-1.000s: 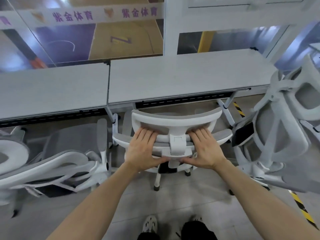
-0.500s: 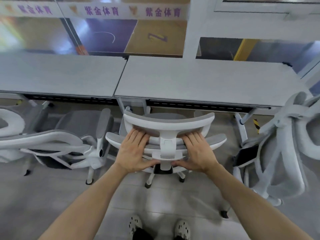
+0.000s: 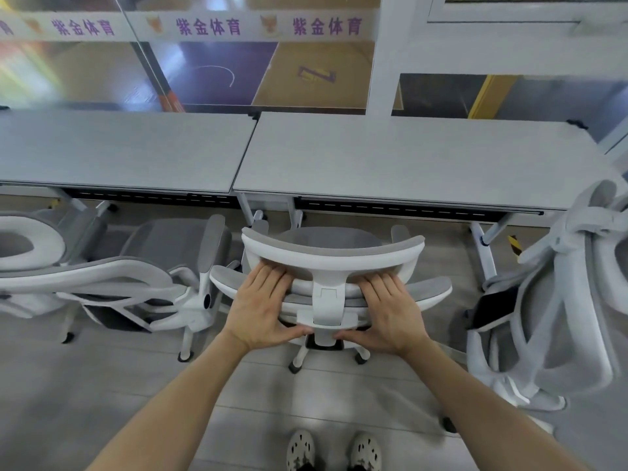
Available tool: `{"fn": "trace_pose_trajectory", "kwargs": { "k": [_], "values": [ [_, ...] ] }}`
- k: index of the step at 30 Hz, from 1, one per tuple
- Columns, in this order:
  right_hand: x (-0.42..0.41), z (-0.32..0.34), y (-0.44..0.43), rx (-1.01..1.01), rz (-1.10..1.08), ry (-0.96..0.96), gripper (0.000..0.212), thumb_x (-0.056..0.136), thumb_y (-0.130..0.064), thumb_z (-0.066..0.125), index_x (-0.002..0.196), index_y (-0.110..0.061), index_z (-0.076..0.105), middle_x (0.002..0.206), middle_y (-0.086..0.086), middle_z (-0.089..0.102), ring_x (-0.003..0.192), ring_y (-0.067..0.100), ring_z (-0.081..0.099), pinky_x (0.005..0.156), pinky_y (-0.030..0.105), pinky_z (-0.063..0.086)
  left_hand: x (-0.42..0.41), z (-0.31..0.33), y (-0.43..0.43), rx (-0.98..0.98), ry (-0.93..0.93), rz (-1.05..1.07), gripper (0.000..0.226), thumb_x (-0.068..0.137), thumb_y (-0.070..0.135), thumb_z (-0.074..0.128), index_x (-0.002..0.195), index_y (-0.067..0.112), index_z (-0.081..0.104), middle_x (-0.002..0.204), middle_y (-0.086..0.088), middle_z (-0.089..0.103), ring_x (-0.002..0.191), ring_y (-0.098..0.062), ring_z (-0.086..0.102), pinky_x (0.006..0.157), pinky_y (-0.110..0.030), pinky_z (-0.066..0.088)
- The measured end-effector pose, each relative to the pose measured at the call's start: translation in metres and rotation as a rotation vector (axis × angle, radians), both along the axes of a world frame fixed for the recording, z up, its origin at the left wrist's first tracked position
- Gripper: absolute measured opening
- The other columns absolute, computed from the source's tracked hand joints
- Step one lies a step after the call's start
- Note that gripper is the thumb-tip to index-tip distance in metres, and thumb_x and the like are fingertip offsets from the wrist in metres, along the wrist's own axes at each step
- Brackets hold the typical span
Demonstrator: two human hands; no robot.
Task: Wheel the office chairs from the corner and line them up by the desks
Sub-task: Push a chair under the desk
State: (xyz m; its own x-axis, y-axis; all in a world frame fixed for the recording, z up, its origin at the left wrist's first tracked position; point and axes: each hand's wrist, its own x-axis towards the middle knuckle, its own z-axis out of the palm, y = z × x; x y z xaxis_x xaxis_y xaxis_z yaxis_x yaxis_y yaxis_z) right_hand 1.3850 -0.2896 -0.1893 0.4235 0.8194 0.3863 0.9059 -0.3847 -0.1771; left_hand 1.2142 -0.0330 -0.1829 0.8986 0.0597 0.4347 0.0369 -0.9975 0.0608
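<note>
matt white plastic, grey mesh chair (image 3: 334,263)

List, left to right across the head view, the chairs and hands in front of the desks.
chair on the left → left hand → centre post of the held chair → right hand → chair on the right

The purple characters 紫金体育 (image 3: 208,27) were printed on a white band (image 3: 250,28) carried across the glass wall (image 3: 102,76), above the far edge of the desks (image 3: 407,158). They were repeated three times in full and cut off at the band's left end. A purple Z-like mark (image 3: 316,76) was painted on the yellow floor beyond the glass.
</note>
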Motion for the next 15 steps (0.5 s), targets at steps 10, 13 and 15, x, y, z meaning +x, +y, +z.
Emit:
{"fn": "trace_pose_trajectory", "kwargs": {
  "k": [10,13,15],
  "values": [
    [-0.0085,0.0094,0.0018,-0.011,-0.035,-0.047,0.11,0.078,-0.097,0.068,0.139,-0.005,0.065,0.133,0.008,0.066,0.123,0.032,0.063,0.12,0.051,0.047,0.0015,-0.0034,0.0063,-0.031,-0.02,-0.018,0.105,0.081,0.091,0.068,0.137,0.003,0.069,0.144,-0.015,0.066,0.141,-0.04,0.058,0.133,-0.057,0.032],
    [-0.0103,0.0104,0.0037,-0.031,-0.051,-0.068,0.111,0.079,-0.097,0.067,0.139,-0.003,0.065,0.132,0.01,0.067,0.122,0.033,0.063,0.121,0.05,0.046,0.0026,-0.0026,0.0092,-0.028,-0.028,-0.03,0.105,0.081,0.091,0.069,0.136,0.002,0.069,0.141,-0.015,0.067,0.138,-0.041,0.06,0.132,-0.056,0.032],
    [-0.0123,0.0102,0.0047,-0.036,-0.058,-0.073,0.11,0.079,-0.096,0.067,0.137,-0.003,0.066,0.131,0.01,0.067,0.12,0.034,0.063,0.12,0.05,0.046,0.0028,-0.002,0.0116,-0.028,-0.029,-0.041,0.104,0.081,0.09,0.069,0.136,0.002,0.069,0.14,-0.015,0.067,0.136,-0.04,0.06,0.133,-0.055,0.031]
  ]
}}
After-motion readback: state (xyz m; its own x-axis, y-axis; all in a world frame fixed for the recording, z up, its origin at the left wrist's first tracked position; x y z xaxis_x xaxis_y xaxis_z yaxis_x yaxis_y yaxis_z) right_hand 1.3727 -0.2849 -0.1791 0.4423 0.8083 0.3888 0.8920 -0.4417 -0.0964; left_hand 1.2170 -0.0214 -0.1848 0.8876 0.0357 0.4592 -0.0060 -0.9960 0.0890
